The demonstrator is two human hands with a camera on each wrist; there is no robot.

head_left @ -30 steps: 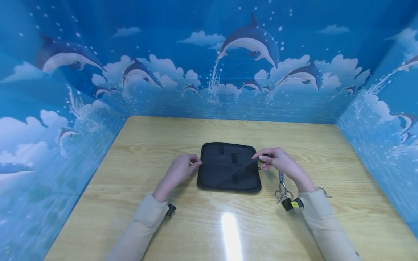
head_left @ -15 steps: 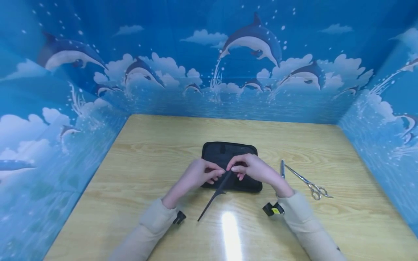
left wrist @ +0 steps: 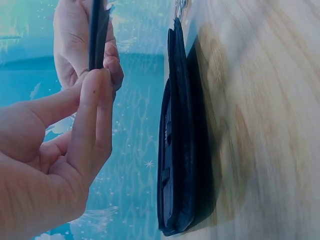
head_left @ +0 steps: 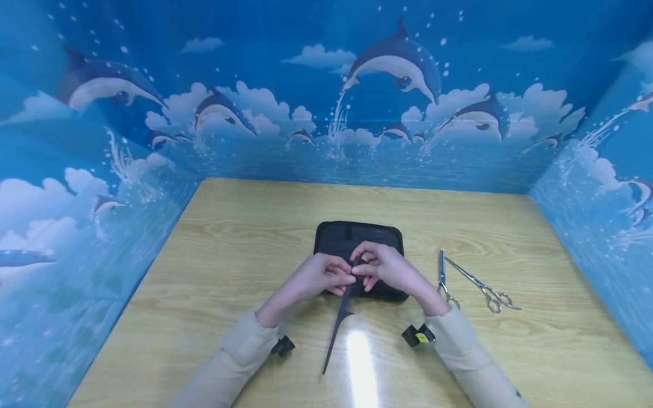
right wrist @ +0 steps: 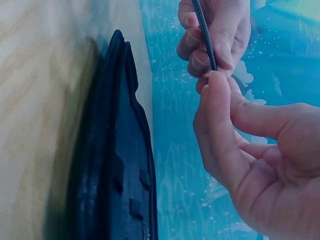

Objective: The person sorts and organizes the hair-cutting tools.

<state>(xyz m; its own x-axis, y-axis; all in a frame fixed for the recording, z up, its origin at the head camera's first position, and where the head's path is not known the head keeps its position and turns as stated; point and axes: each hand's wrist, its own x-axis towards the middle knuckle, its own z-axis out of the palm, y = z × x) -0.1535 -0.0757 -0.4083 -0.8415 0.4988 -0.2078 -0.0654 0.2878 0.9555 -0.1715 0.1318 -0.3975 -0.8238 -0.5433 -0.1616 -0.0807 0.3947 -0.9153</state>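
Note:
A black rat-tail comb [head_left: 344,307] is held up above the case, its thin tail pointing toward the person. My left hand [head_left: 322,273] pinches its toothed part between thumb and fingers. Close beside it, my right hand [head_left: 384,266] pinches the comb's far end. In the left wrist view the comb [left wrist: 96,40] stands edge-on, clear of the case. Beneath both hands lies a black zip case [head_left: 333,238] with loops inside, partly covered by them. Seen from the right wrist, the zip and small loops of the case [right wrist: 117,150] show.
Two pairs of metal scissors lie on the wooden table [head_left: 245,226] right of the case: one pair [head_left: 442,266] points away, partly behind the right forearm, and the other pair [head_left: 468,276] lies slanted. Blue dolphin-print curtains [head_left: 285,147] stand around the table's back and sides.
The right hand has brought the comb left from the case's right side to the middle. The left hand has moved right and taken hold of it. The comb's tail has swung nearer the person.

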